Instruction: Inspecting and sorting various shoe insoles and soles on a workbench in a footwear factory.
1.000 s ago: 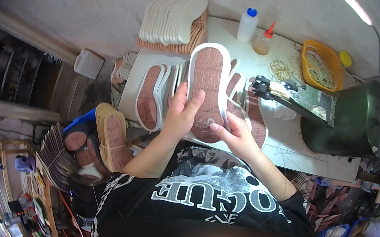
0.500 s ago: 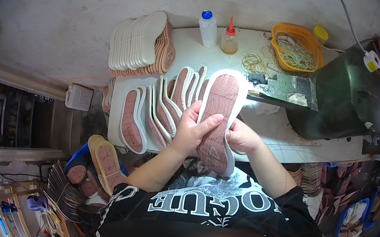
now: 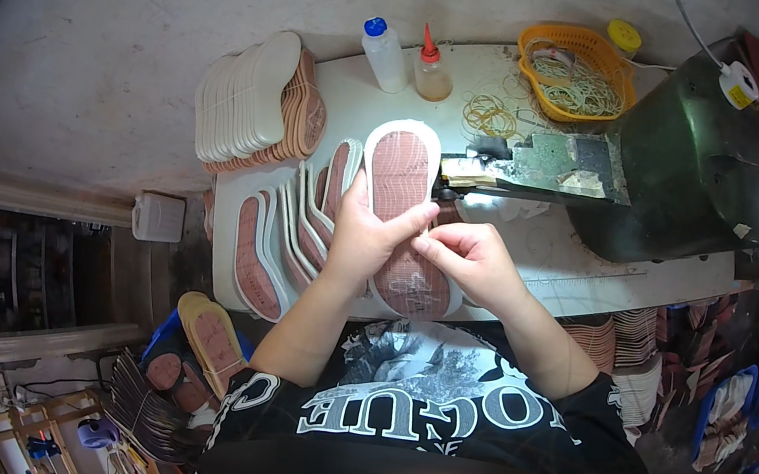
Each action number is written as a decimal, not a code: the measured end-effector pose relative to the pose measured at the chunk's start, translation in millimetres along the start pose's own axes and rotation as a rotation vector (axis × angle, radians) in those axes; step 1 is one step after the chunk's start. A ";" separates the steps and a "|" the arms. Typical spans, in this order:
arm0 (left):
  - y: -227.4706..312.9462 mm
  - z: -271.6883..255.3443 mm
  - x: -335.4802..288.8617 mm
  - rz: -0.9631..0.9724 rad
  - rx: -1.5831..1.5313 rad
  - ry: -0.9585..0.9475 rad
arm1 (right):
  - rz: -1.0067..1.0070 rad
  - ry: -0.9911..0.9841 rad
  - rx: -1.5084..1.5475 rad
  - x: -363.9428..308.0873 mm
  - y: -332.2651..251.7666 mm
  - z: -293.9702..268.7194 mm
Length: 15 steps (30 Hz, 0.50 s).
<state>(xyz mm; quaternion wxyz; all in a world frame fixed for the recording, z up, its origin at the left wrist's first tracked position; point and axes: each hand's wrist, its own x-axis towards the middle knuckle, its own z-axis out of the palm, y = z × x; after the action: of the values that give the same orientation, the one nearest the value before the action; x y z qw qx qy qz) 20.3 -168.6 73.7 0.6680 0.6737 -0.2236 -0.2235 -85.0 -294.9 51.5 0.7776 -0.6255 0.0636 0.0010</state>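
A shoe sole [image 3: 403, 172] with a reddish-brown stitched face and a white rim is held upright over the table's near edge. My left hand [image 3: 367, 237] grips its left side near the middle, thumb across the face. My right hand [image 3: 472, 261] is closed at the sole's right side, with thumb and forefinger pinched together over the face. Whatever lies between those fingertips is too small to make out. Just left of the sole, several similar white-rimmed soles [image 3: 261, 262] lean in a row on the table.
A green machine [image 3: 688, 159] with a flat arm stands at the right. Behind are a blue-capped bottle [image 3: 386, 57], a red-tipped bottle [image 3: 433, 79], loose rubber bands [image 3: 489, 116] and an orange basket [image 3: 537, 33]. Stacked white soles [image 3: 247, 97] stand at the far left.
My right hand has come from behind the sole's right edge round to its face and pinches there. The sole has shifted slightly left in the view, which has itself moved.
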 end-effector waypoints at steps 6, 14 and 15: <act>10.3 -9.8 40.7 -0.055 -0.300 0.112 | 0.146 -0.170 0.180 -15.8 0.3 -9.5; -16.1 16.6 91.8 -0.132 -0.189 -0.071 | 0.092 0.105 0.360 -26.4 3.7 -14.7; -18.7 18.6 93.5 -0.134 -0.125 -0.060 | 0.100 0.131 0.375 -28.4 4.3 -16.0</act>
<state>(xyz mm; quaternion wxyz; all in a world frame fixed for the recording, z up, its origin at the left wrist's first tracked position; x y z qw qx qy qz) 84.0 -239.4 54.7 0.6854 0.6372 -0.1835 -0.3010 -115.0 -307.4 46.8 0.8737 -0.4645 0.1440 -0.0126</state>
